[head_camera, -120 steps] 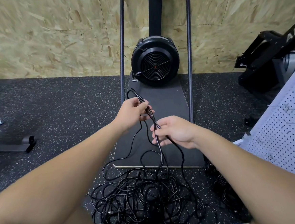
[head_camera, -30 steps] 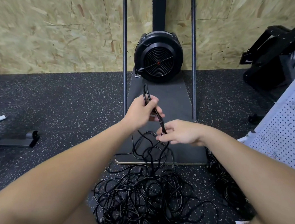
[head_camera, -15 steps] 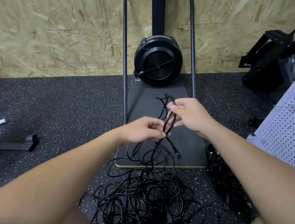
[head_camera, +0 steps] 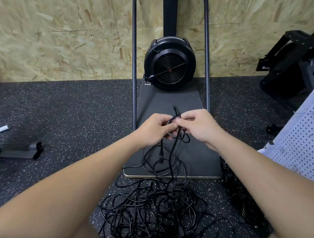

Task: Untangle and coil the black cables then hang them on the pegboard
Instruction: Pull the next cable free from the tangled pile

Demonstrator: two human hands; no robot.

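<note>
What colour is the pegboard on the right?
White with rows of small dark holes, seen in the head view.

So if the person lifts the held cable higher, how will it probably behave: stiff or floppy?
Probably floppy: the black cable droops in loose loops below both hands' grip. It likely drags neighbours along, since it runs into the tangled cable pile on the floor. It looks thin, so probably light.

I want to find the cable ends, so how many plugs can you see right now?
1: a black plug dangling below the left hand, over the grey base board. More may be hidden in the tangled cables on the floor.
</note>
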